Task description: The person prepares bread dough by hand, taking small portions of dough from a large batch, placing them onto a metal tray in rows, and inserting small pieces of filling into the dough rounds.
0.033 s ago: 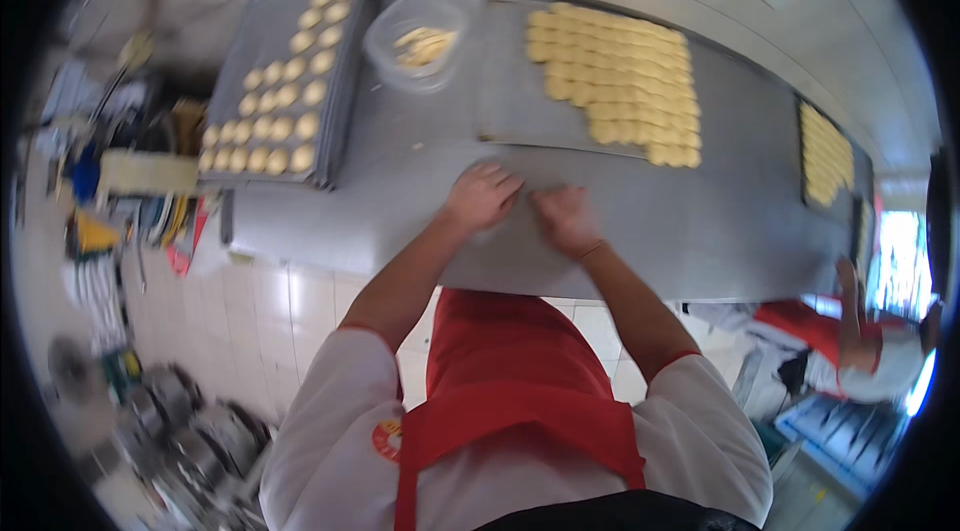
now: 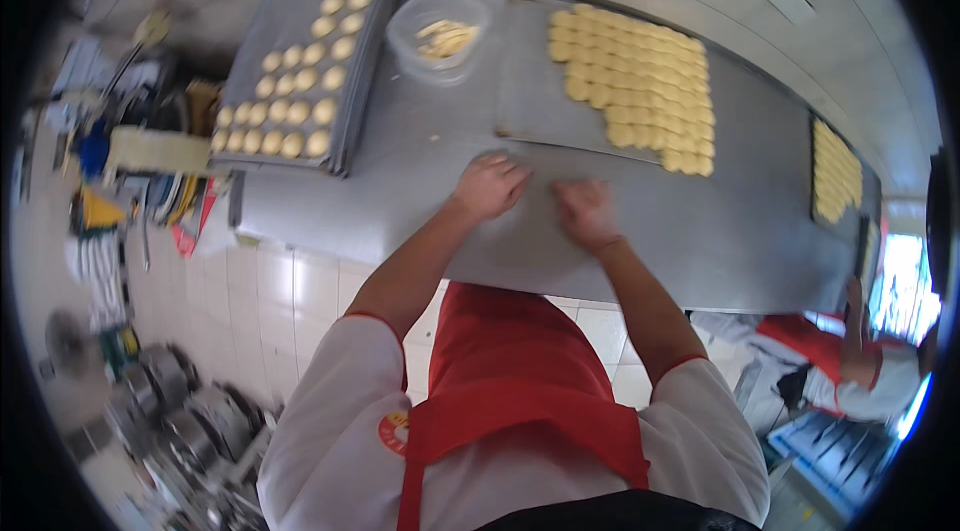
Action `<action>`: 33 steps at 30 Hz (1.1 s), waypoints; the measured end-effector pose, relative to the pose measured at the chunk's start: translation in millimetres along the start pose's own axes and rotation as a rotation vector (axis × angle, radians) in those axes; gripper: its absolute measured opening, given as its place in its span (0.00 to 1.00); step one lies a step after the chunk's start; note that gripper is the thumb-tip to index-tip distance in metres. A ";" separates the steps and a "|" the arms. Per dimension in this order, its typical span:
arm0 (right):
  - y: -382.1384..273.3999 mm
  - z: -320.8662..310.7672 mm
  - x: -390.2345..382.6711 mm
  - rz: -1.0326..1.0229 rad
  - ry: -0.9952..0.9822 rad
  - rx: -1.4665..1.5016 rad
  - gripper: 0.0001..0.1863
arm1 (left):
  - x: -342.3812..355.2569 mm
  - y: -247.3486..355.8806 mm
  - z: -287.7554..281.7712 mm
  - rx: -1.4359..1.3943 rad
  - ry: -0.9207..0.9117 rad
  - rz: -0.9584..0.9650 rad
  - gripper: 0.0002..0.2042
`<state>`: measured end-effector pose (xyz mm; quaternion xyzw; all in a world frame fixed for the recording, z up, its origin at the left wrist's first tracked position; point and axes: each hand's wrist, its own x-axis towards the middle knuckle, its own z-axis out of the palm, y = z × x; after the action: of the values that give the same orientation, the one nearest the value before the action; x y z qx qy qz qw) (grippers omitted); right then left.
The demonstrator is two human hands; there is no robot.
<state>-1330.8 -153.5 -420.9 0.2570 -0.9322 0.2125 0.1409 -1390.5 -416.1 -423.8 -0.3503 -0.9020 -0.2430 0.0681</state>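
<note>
My left hand (image 2: 490, 186) and my right hand (image 2: 585, 213) rest side by side, palms down and fingers curled, on the steel table (image 2: 390, 171). Anything under the palms is hidden. Just beyond the fingers lies the near edge of a flat baking tray (image 2: 530, 91) that carries several rows of pale round dough pieces (image 2: 640, 81). A round clear plastic tub (image 2: 440, 31) with pale scraps inside stands to the far left of that tray.
A dark tray (image 2: 270, 21) with several dough rounds sits at the table's left end, and another filled tray (image 2: 838, 171) at the far right. A person in white and red (image 2: 860, 371) stands at lower right. Metal ware (image 2: 180, 431) crowds the tiled floor at lower left.
</note>
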 end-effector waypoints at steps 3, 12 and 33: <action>1.4 -12.0 -35.6 0.143 0.028 0.017 0.15 | -69.4 -7.3 7.8 -0.115 0.093 -0.171 0.14; -12.8 -14.9 -0.7 0.067 -0.104 0.029 0.12 | -15.3 9.9 12.3 -0.037 -0.052 -0.062 0.10; -208.7 -1.8 331.3 0.209 0.118 0.582 0.16 | -69.0 -227.1 -350.1 -0.323 0.542 -0.652 0.20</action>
<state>-1492.3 -453.7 -228.5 0.1767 -0.8438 0.4983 0.0926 -1506.7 -772.1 -227.2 0.0224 -0.8654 -0.4722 0.1660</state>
